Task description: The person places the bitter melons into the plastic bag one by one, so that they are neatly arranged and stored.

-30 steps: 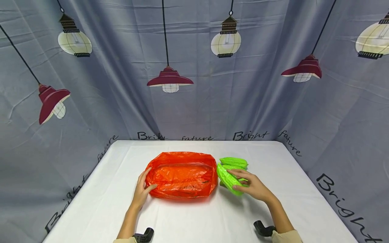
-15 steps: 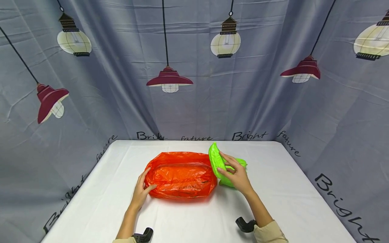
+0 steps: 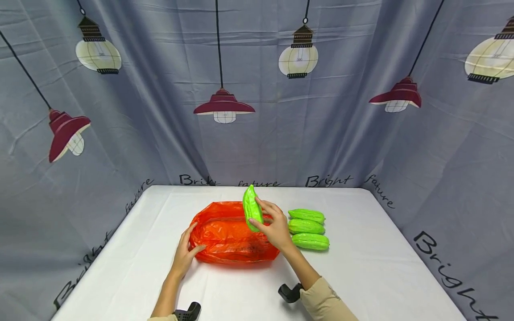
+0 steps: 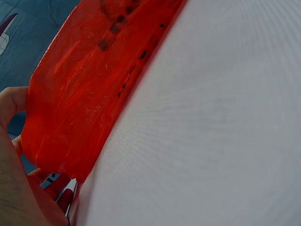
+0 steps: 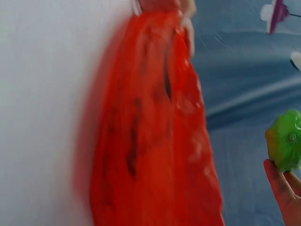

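Note:
An open red plastic bag (image 3: 226, 238) sits on the white table, its wide mouth facing up. My left hand (image 3: 184, 253) holds the bag's left end, thumb at the front and fingers along the side; the left wrist view shows the red film (image 4: 89, 94) between them. Above the right part of the bag's mouth, my right hand (image 3: 277, 226) grips a bright green, ridged bitter gourd (image 3: 251, 208), tilted with its tip upward. In the right wrist view the gourd's rounded end (image 5: 287, 141) shows beside the fingers. Part of the bag's right side is hidden behind the right hand.
To the right of the bag lie three more bitter gourds in a column: a far one (image 3: 307, 216), a middle one (image 3: 306, 226) and a near one (image 3: 311, 241). A grey-blue curtain (image 3: 257, 147) with printed lamps hangs around the white table (image 3: 373, 267).
My right hand has lifted the gourd from the group at the right and carried it left over the bag. The three other gourds are now uncovered. My left hand stays at the bag.

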A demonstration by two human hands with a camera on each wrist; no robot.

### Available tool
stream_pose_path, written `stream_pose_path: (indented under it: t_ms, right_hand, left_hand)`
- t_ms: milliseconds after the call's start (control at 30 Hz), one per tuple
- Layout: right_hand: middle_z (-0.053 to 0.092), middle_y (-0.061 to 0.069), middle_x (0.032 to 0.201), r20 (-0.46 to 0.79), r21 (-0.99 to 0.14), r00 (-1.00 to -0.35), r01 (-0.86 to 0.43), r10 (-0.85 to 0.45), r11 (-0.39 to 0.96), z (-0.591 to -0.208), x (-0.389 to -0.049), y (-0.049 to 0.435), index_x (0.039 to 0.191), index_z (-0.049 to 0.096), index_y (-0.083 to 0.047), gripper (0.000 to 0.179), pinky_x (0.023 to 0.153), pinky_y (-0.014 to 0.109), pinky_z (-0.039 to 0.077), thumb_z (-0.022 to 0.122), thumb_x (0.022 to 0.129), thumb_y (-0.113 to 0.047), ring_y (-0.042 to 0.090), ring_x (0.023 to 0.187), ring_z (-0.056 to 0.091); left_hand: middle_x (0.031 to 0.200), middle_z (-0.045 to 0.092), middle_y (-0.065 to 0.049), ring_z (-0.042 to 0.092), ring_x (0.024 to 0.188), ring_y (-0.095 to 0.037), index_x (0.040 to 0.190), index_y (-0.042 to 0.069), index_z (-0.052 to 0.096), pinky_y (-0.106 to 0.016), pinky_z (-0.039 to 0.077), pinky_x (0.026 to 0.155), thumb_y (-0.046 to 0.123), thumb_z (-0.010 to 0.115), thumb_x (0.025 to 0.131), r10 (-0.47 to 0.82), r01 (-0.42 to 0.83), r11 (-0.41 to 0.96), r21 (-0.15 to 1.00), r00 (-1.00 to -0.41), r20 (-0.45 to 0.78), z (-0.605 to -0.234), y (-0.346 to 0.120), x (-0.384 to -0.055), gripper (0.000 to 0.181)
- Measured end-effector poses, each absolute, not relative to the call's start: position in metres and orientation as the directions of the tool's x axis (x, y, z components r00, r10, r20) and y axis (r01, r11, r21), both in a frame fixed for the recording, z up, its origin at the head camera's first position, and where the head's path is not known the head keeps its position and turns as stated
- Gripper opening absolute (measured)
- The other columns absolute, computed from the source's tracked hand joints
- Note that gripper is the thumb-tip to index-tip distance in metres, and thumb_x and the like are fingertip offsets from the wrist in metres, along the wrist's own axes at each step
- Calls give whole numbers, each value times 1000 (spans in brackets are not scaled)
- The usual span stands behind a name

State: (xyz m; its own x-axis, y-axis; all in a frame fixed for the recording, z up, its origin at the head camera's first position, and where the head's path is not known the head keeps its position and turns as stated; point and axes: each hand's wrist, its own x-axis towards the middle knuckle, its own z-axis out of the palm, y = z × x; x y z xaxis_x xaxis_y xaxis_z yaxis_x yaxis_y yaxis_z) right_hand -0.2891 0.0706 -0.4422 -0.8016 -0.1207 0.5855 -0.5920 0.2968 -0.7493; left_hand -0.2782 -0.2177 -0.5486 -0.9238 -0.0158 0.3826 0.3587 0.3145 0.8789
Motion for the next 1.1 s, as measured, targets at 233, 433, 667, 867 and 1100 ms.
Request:
stream_pose_path:
  t_ms: [233,433,667,867,1100]
  right_hand:
    - [54,7,121,507,-808,-849,-528,-147,262,-460,-294,31,131,53,-15,61,66,25,53,76,75,-24,24,92,60]
    - [55,9,122,451,-856,-885,-466,-117,223,-476,-295,-2,128,57,-15,60,59,20,52,78,73,-25,24,90,61]
    - [58,10,117,414,-863,-906,-422,-87,279,-498,-298,-27,126,59,-14,61,56,18,50,80,71,-28,21,83,62]
    - [60,12,115,393,-823,-905,-426,-164,375,-511,-301,-38,125,59,-13,60,59,17,48,79,72,-30,15,78,60]
    - [59,17,116,342,-842,-912,-404,-227,357,-512,-304,-48,129,55,-9,60,54,16,48,76,76,-27,14,72,62]
  left_hand:
    - [142,29,-19,28,128,-37,141,10,35,-60,22,100,10,65,80,-3,364,322,874,-923,385,-550,-218,-276,68]
    - [141,30,-20,29,127,-35,142,12,34,-58,25,99,9,65,79,-17,355,310,882,-925,379,-549,-219,-276,70]
    - [139,31,-25,31,125,-39,141,4,33,-60,26,97,5,63,80,-11,360,346,866,-922,388,-539,-215,-272,68]
    - [137,30,-31,29,125,-45,139,-5,32,-63,23,97,2,62,79,5,373,350,859,-918,397,-517,-207,-257,68]
    - [140,30,-24,26,128,-40,141,4,33,-61,18,100,7,66,78,11,411,354,840,-900,436,-545,-216,-275,71]
